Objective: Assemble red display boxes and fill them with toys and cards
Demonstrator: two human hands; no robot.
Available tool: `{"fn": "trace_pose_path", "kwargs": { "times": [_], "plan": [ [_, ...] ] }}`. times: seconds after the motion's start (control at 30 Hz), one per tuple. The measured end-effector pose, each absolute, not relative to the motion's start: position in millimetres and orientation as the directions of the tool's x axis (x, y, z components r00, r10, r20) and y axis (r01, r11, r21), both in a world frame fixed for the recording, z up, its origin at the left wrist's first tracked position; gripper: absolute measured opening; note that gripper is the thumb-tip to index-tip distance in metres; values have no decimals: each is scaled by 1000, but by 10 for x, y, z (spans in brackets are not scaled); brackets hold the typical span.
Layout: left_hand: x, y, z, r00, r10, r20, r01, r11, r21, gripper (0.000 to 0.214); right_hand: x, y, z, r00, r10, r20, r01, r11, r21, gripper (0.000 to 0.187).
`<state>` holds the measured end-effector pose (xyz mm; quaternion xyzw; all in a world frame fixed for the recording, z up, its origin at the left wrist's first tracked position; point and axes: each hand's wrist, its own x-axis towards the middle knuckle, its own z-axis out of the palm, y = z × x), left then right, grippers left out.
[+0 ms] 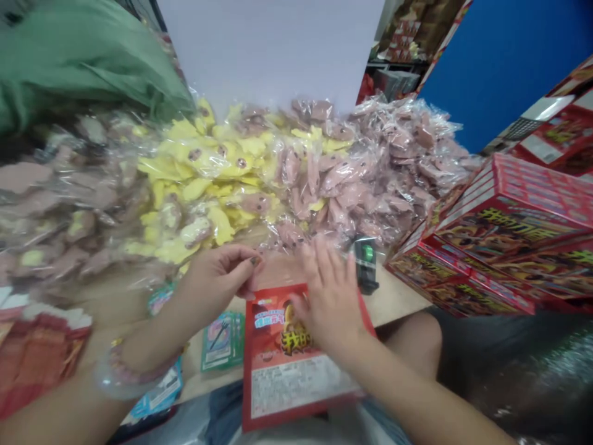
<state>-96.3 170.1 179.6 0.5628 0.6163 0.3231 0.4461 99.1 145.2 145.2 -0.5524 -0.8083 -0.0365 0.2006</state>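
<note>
A red printed bag (273, 364) with a white text panel lies in front of me, its lower part reaching over the table edge above my lap. My right hand (328, 303) rests flat on its upper right part, fingers stretched out. At the bag's upper left corner, my left hand (225, 272) has thumb and fingers pinched together; what is between them is too small to make out. A stack of green-edged cards (223, 340) lies left of the bag. Behind my right hand stands a black tape dispenser-like object (365, 262) with a green part.
A heap of clear-wrapped yellow toys (199, 161) and pink toys (343, 179) spans the table's back. Red printed boxes (523, 235) are stacked at right. Red packets (37, 352) and blue packets (162, 392) lie at left. A green sack (88, 62) sits behind.
</note>
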Motion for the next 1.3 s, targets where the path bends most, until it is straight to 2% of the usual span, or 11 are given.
{"fn": "trace_pose_path", "kwargs": {
  "times": [0.13, 0.27, 0.37, 0.43, 0.5, 0.63, 0.77, 0.87, 0.97, 1.1, 1.3],
  "plan": [
    [-1081, 1636, 1697, 33, 966, -255, 349, 228, 909, 21, 1392, 1630, 1442, -386, 863, 327, 889, 442, -118, 25],
    [-1125, 1459, 1664, 2, 950, -312, 322, 295, 900, 19, 1904, 1578, 1651, -545, 777, 315, 791, 601, -114, 27],
    [-1123, 1259, 1704, 14, 893, -450, 224, 435, 872, 21, 2039, 1512, 1690, -627, 760, 173, 701, 647, -300, 35],
    [-1121, 1138, 1726, 42, 834, -550, 81, 546, 834, 30, 2089, 1482, 1644, -631, 775, 26, 651, 548, -525, 42],
    [-1117, 1055, 1717, 49, 775, -630, -45, 632, 774, 39, 2135, 1462, 1574, -591, 799, -110, 593, 338, -731, 40],
    [-1078, 1021, 1601, 3, 677, -736, -109, 731, 673, 38, 2186, 1429, 1462, -421, 848, -321, 382, -155, -911, 27],
    [-984, 1049, 1501, -1, 640, -769, -149, 760, 633, 37, 2115, 1386, 1415, -190, 792, -580, 210, -544, -812, 19],
    [-918, 1044, 1498, 20, 588, -808, -192, 796, 574, 50, 2025, 1363, 1372, -29, 760, -650, 19, -649, -760, 27],
    [-904, 1023, 1488, 22, 468, -883, -195, 869, 456, 52, 1991, 1347, 1311, -32, 703, -711, -127, -708, -694, 51],
    [-942, 1014, 1403, 74, 355, -932, -133, 930, 343, 43, 2047, 1329, 1260, -172, 545, -821, -44, -836, -546, 48],
    [-1011, 1038, 1367, 148, 429, -891, 26, 899, 437, 41, 2117, 1334, 1235, -257, 444, -858, 177, -851, -494, 47]
  ]
}}
